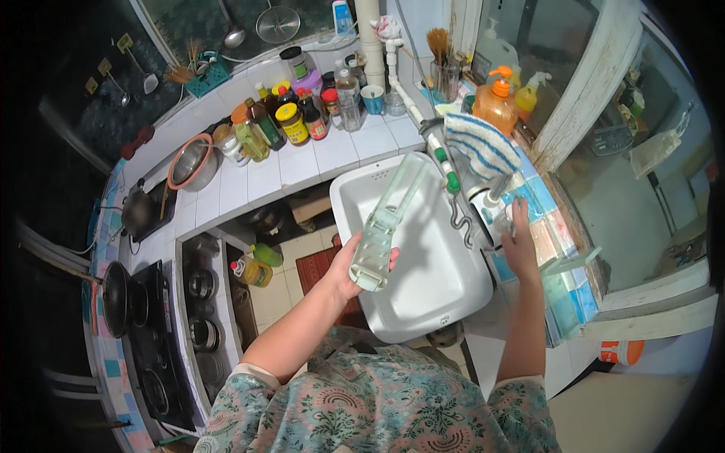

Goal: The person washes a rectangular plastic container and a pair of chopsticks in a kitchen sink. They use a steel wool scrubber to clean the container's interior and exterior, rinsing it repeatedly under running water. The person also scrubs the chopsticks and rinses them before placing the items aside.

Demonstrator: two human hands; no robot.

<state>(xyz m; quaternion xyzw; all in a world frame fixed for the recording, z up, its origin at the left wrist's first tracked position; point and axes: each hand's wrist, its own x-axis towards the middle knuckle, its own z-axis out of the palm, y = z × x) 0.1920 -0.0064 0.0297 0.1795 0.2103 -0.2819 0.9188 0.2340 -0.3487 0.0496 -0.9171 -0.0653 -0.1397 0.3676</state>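
A long, pale green translucent plastic piece (375, 245), with a ribbed body and an open loop frame at its far end, rests in my left hand (343, 266). The fingers wrap round its near part. It is tilted over the left side of the white sink (430, 291). To the right of the basin, my right hand (519, 238) is bent round something clear or shiny beside the tap (495, 192); its shape is too small to make out. A blue-and-white striped cloth (483, 143) hangs over the pipework behind the tap.
Several sauce bottles and jars (291, 124) crowd the tiled counter, with a metal bowl (192, 162) to their left. An orange pump bottle (496, 102) stands on the right ledge. The stove (155, 340) is at far left. Oil bottles (251, 272) stand on the floor.
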